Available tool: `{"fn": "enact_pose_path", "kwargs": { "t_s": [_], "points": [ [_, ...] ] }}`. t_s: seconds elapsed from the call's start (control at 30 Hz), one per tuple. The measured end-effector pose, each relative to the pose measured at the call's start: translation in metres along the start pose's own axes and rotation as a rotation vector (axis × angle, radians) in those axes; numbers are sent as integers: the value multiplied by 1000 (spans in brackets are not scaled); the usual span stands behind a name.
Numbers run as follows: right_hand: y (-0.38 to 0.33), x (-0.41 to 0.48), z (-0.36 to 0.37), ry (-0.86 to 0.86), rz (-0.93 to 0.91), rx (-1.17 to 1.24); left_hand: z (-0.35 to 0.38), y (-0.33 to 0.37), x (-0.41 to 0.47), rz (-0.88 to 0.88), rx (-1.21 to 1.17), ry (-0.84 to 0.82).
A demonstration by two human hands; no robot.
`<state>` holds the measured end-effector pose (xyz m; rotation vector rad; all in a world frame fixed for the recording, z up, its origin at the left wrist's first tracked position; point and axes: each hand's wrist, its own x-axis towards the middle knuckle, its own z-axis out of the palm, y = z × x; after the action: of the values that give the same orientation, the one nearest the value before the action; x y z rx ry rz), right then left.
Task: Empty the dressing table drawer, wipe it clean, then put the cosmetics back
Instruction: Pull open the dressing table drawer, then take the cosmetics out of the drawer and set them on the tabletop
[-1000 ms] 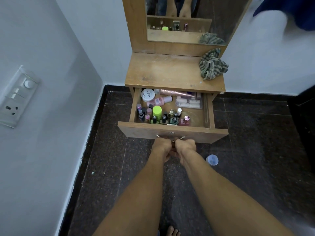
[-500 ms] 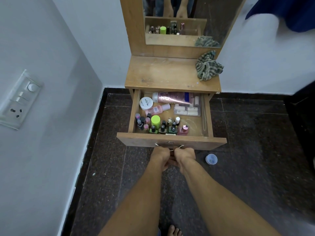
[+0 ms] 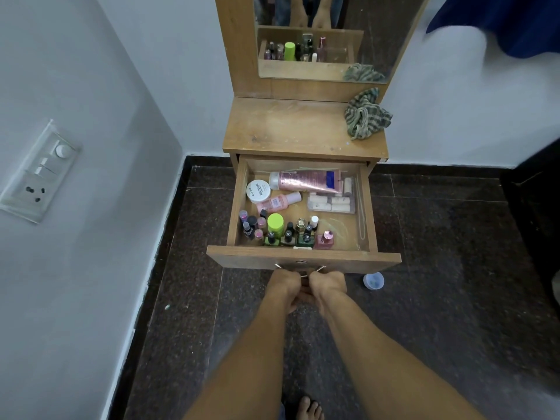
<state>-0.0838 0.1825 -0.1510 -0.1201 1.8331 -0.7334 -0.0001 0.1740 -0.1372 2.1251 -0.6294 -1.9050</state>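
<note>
The wooden drawer [image 3: 303, 261] of the dressing table stands pulled far out. My left hand [image 3: 283, 287] and my right hand [image 3: 327, 287] are both closed on its metal handle [image 3: 300, 269] below the front panel. Inside lie a pink glitter tube [image 3: 306, 180], a white round jar [image 3: 258, 191], a small pink bottle [image 3: 277, 202], a clear box of pale sticks [image 3: 331, 203], and a cluster of nail polish bottles [image 3: 288, 233] with a lime-green cap [image 3: 275, 222]. A striped green cloth [image 3: 365, 118] sits crumpled on the table top [image 3: 288, 128].
A mirror [image 3: 333, 34] rises behind the table top. A small blue cup [image 3: 373, 280] lies on the dark stone floor right of the drawer. A white wall with a switch panel [image 3: 39, 171] closes in on the left. My bare foot [image 3: 309, 407] shows at the bottom.
The drawer has slid further out toward me with both hands on its handle, uncovering the pink tube and the back of the drawer.
</note>
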Motion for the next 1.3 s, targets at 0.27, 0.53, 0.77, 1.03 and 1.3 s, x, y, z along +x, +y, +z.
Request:
{"fn": "enact_pose_path", "kwargs": {
  "t_s": [0.27, 0.53, 0.77, 1.03, 1.3],
  "points": [
    [1, -6, -5, 5, -17, -35, 2, -9, 9, 0, 44, 14],
    [-24, -42, -42, -205, -7, -349, -23, -6, -58, 316, 852, 483],
    [-103, -104, -59, -532, -24, -611, -54, 51, -113, 706, 1029, 514],
    [-195, -105, -16, -161, -284, -191, -64, 164, -111, 791, 802, 417],
    [-213, -51, 1, 184, -282, -219, -69, 194, -60, 806, 848, 366]
  ]
}}
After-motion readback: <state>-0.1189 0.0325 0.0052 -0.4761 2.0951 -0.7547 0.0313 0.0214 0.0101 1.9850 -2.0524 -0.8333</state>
